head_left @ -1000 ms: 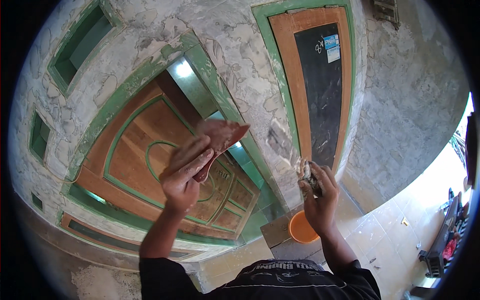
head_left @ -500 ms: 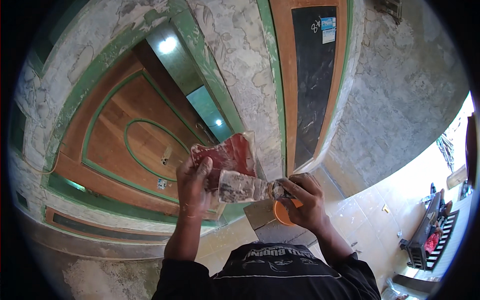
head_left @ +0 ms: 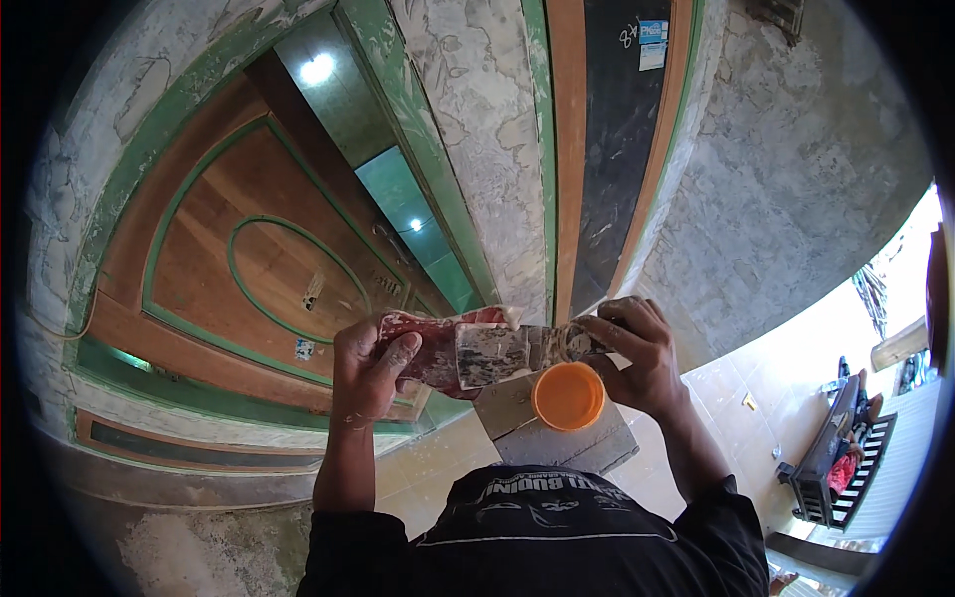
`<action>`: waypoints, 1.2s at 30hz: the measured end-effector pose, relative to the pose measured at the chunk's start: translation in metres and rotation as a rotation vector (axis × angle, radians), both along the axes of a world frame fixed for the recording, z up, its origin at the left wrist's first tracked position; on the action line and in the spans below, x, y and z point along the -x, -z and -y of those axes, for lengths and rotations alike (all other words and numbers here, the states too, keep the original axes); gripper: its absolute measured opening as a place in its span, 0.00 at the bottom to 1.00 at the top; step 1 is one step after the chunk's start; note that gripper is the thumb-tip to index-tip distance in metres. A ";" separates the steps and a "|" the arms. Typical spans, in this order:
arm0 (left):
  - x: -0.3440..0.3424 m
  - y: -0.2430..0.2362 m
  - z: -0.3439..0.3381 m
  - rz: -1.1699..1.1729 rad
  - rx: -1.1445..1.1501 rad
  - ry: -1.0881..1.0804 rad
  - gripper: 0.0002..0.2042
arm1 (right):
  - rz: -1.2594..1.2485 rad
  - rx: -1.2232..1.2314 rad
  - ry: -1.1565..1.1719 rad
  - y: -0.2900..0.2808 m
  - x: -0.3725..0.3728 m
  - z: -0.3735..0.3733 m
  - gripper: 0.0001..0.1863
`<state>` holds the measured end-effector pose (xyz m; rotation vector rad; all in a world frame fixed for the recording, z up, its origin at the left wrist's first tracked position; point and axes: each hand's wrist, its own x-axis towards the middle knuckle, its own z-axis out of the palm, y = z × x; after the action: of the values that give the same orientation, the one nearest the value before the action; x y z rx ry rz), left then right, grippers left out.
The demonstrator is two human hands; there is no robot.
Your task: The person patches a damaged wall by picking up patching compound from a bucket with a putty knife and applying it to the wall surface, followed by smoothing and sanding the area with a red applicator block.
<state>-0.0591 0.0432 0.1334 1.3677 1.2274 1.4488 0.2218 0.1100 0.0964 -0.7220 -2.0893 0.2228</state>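
Note:
My left hand [head_left: 368, 373] grips a red, paste-smeared flat scraper [head_left: 438, 343] held in front of my chest. My right hand [head_left: 637, 353] holds a putty knife [head_left: 507, 353] by its handle, and its wide grey blade lies across the red scraper's face. Both tools touch each other. Just below the blade sits an orange round tub [head_left: 568, 396] on a grey block [head_left: 557, 438].
A brown wooden door [head_left: 249, 269] with green trim fills the left. Rough grey plastered wall [head_left: 477, 129] stands ahead, with a dark door panel [head_left: 617, 149] to its right. A bench [head_left: 846, 438] stands on the tiled floor at far right.
My hands came down and together. A second ago they were raised and apart; now the putty knife blade rests on the red scraper above the orange tub.

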 end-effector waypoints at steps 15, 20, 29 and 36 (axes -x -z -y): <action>-0.011 0.031 0.000 0.367 -0.040 -0.012 0.07 | -0.183 0.084 0.291 0.006 -0.007 0.004 0.21; -0.026 0.035 -0.011 0.537 -0.048 -0.059 0.07 | -0.697 1.011 -0.276 0.029 -0.010 0.015 0.19; -0.048 0.050 -0.016 0.600 -0.030 -0.018 0.10 | -1.164 1.618 -0.654 0.046 0.019 0.039 0.20; -0.072 0.059 0.003 0.629 0.140 0.037 0.11 | -1.126 1.226 -0.355 0.055 0.041 0.044 0.15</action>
<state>0.0133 0.0407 0.0742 0.7427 0.8630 1.5669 0.1808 0.0656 0.0415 -0.6079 -0.7886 1.7359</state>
